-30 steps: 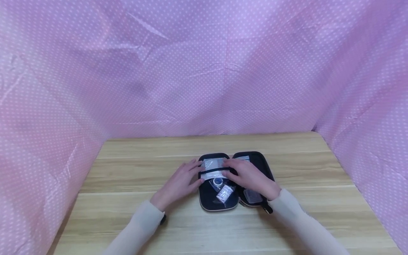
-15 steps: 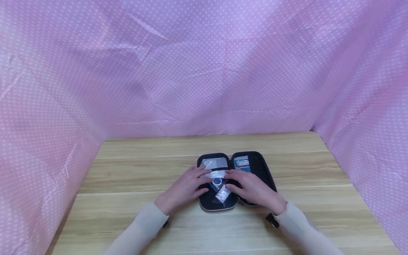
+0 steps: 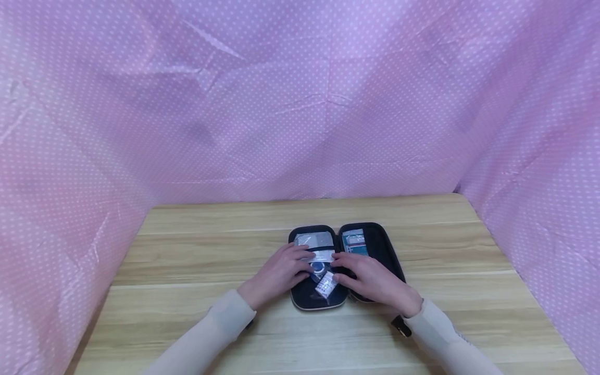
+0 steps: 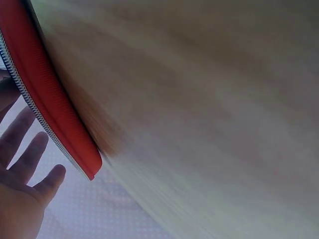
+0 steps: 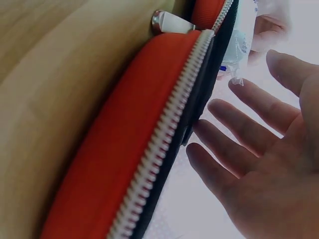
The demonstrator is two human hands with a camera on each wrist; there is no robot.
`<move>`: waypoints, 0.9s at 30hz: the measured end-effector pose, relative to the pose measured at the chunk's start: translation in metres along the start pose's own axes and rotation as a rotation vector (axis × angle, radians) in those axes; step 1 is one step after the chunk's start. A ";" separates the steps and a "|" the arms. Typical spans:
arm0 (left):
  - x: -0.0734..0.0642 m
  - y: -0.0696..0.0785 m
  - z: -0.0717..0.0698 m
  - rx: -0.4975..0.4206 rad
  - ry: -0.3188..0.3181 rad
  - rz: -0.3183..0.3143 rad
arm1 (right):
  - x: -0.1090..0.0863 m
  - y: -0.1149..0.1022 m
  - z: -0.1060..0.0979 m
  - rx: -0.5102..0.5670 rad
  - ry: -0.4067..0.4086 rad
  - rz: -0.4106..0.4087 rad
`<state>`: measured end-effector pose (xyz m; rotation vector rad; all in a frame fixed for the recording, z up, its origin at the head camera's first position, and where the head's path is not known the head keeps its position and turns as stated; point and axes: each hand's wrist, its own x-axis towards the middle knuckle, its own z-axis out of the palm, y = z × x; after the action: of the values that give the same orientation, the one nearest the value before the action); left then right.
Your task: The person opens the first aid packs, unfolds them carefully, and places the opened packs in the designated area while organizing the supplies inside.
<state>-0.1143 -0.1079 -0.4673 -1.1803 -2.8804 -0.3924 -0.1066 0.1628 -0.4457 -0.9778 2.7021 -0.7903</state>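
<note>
An unzipped case, black inside and red outside, lies spread flat on the table. Over its left half my left hand reaches, fingers loosely bent beside a round blue-and-white item; whether they touch it is unclear. My right hand hovers above the hinge and right half, fingers spread near a white printed packet. A clear-wrapped white packet sits under a black elastic strap in the left half. In the right half, a blue-and-white packet shows; that half's lower part is hidden by my right hand.
The wooden table extends around the case, with a pink dotted cloth behind it and at both sides. A metal zip pull sticks out at the case's edge. A small black device sits at my right wrist.
My right hand has moved off the strap and slightly nearer, uncovering the blue-and-white packet. My left hand has shifted right, from the case's edge to over its left half.
</note>
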 end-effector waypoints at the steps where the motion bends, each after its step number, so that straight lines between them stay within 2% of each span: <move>1: 0.001 -0.001 0.000 0.006 0.007 0.007 | 0.000 0.000 0.000 0.002 -0.002 0.001; 5: 0.001 -0.004 0.001 0.020 0.028 0.041 | 0.001 0.001 0.001 -0.003 -0.003 -0.009; 9: -0.003 -0.008 0.001 0.002 0.013 0.066 | 0.002 0.002 0.002 -0.003 -0.010 -0.010; 13: -0.009 -0.014 0.000 -0.033 -0.005 0.085 | 0.002 0.002 0.002 -0.001 -0.022 -0.002; 19: -0.022 -0.016 -0.003 -0.052 0.001 0.117 | 0.002 0.000 0.002 -0.006 -0.023 0.003; 27: -0.035 -0.014 -0.009 -0.114 -0.052 0.090 | 0.005 -0.001 0.003 -0.001 -0.026 0.013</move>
<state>-0.0994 -0.1436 -0.4650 -1.3518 -2.8693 -0.5382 -0.1083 0.1578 -0.4474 -0.9638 2.6838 -0.7682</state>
